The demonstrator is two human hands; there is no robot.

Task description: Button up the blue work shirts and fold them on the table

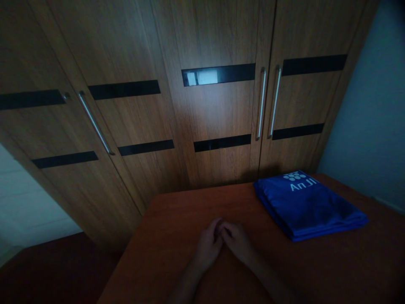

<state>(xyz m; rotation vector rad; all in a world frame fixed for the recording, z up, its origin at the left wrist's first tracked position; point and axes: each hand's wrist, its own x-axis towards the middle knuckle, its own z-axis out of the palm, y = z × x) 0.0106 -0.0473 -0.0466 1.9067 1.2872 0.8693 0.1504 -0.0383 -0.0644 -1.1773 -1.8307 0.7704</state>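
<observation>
Resting left hand (209, 247) and right hand (238, 241) together over the bench (186, 211), meeting at the fingers and slanting apart toward the wrists. Blurring in the dim light, so not showing whether each hand is closing or how the fingers are overlapping. Facing, to the right and apart from both hands, folded blue fabric (311, 207) lying on the bench near the wardrobe (215, 109). Forming a flat stack with slight creases on top and layers showing along the near edges. Bearing a pale cluster of rounded shapes and pale lettering starting with "An" toward the far edge. Bending the last letters near the fold, so not reading clearly. Hiding the underside and inner layers, leaving the unfolded shape unclear. Cutting off both forearms toward the bottom of the view, fading into shadow.
</observation>
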